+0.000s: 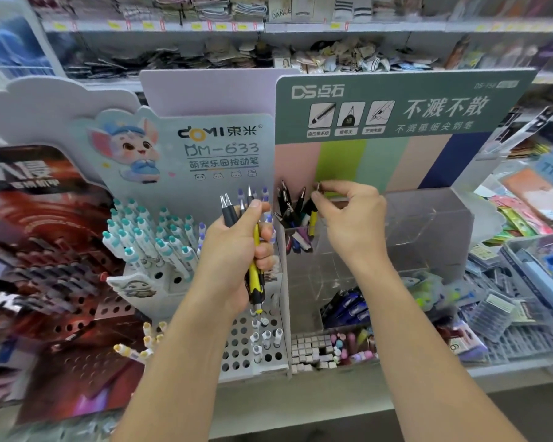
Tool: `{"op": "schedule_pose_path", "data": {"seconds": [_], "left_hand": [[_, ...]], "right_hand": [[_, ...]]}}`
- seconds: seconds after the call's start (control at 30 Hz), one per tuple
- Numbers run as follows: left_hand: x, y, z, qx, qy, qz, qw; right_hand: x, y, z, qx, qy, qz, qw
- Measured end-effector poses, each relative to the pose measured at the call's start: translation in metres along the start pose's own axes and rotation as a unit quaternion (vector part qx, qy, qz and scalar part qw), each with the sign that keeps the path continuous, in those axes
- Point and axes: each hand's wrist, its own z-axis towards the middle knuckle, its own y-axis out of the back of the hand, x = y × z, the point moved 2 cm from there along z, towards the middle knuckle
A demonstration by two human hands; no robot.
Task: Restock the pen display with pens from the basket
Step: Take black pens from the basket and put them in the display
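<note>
My left hand (237, 250) grips a bunch of pens (255, 266), black and yellow ones, tips pointing up, in front of the pale blue perforated display. My right hand (348, 215) pinches the top of a yellow pen (312, 223) that stands in the back left compartment of the clear acrylic pen display (428, 224). Several dark pens (288, 205) stand in that same compartment. No basket is in view.
White pens with teal caps (147, 237) fill the pale blue display (249, 346) on the left. A dark red perforated display (61, 298) stands further left. Blue pens (345, 306) and small erasers (313, 349) lie in the acrylic display's front sections. Packaged stationery (508, 298) lies at right.
</note>
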Motion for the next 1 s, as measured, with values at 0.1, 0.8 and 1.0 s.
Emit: {"op": "schedule_pose_path", "data": {"seconds": [0.1, 0.8, 1.0], "left_hand": [[-0.001, 0.001, -0.001, 0.001, 0.001, -0.005, 1.0], [0.003, -0.02, -0.002, 0.038, 0.016, 0.036, 0.999], [0.006, -0.035, -0.003, 0.09, 0.043, 0.096, 0.99]], "right_hand": [[-0.002, -0.005, -0.004, -0.002, -0.019, 0.0, 1.0], [-0.005, 0.02, -0.008, 0.037, -0.066, 0.072, 0.995], [0.018, 0.012, -0.028, 0.182, -0.164, 0.257, 0.935]]}}
